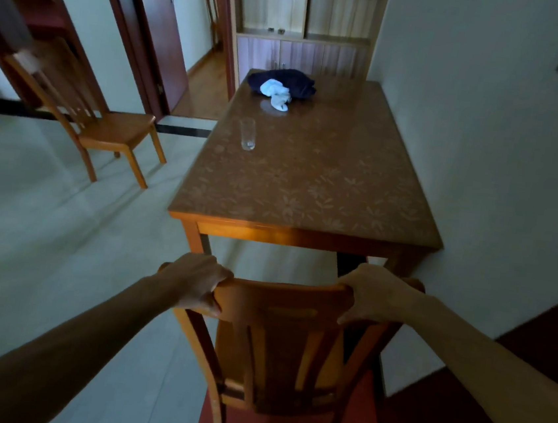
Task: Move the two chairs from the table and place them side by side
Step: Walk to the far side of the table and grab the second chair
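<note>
A wooden chair (pixel 279 345) stands right in front of me at the near end of the table (pixel 307 193), its back toward me. My left hand (pixel 199 282) grips the left end of its top rail, and my right hand (pixel 373 298) grips the right end. A second wooden chair (pixel 107 128) stands alone on the pale floor to the left, away from the table, its seat facing right.
On the table are a clear glass (pixel 247 134) and a dark blue cloth (pixel 284 81) with a white cloth on it. A wall runs along the table's right side. A cabinet (pixel 304 55) stands behind it. Open doorways are at the far left.
</note>
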Demonstrator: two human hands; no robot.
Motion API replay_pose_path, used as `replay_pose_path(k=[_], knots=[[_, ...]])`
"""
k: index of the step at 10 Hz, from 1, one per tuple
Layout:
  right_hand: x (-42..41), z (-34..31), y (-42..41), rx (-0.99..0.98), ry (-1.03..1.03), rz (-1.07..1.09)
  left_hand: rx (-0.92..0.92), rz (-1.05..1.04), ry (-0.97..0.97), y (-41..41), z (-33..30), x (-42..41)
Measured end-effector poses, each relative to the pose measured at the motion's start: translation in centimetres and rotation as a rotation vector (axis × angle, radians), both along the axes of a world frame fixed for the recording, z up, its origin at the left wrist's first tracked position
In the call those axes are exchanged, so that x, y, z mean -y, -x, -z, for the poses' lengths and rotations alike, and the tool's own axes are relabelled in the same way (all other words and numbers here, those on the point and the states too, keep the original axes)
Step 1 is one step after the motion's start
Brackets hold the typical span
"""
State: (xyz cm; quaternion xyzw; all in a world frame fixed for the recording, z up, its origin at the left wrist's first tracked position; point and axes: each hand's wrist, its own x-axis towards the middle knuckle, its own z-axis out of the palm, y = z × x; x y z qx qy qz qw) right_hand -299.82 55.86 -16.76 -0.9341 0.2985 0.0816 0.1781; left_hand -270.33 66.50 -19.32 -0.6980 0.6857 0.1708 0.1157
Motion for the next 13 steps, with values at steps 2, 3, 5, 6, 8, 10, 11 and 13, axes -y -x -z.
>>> replay_pose_path(k=[2,3,5,6,8,10,11,13], knots=[[-10.4,1.6,1.3,-0.062,0.018,0.008,0.088,0.274,0.110,2.3,-0.5,-11.6],[-15.3,2.6,2.3,-0.103,0.047,0.035,0.063,0.294,0.147,2.9,0.5,-15.0],[-23.2,4.0,5.2,-0.118,-0.022,0.141,0.080,0.339,0.148,5.4,2.5,-20.1],[-25.9,4.2,6.3,-0.109,-0.024,0.184,0.041,0.340,0.158,6.6,3.2,-22.4],[-31.6,5.2,8.4,-0.147,-0.009,0.156,0.035,0.302,0.130,9.2,5.0,-28.5],[-38.1,8.3,11.1,-0.085,0.010,0.106,0.085,0.244,0.092,11.8,7.1,-35.7],[-41.0,10.4,12.5,-0.059,0.040,0.095,0.085,0.210,0.061,13.0,8.2,-39.1],[-44.8,13.1,13.9,-0.078,0.091,0.096,0.070,0.224,0.082,14.0,10.3,-43.4]])
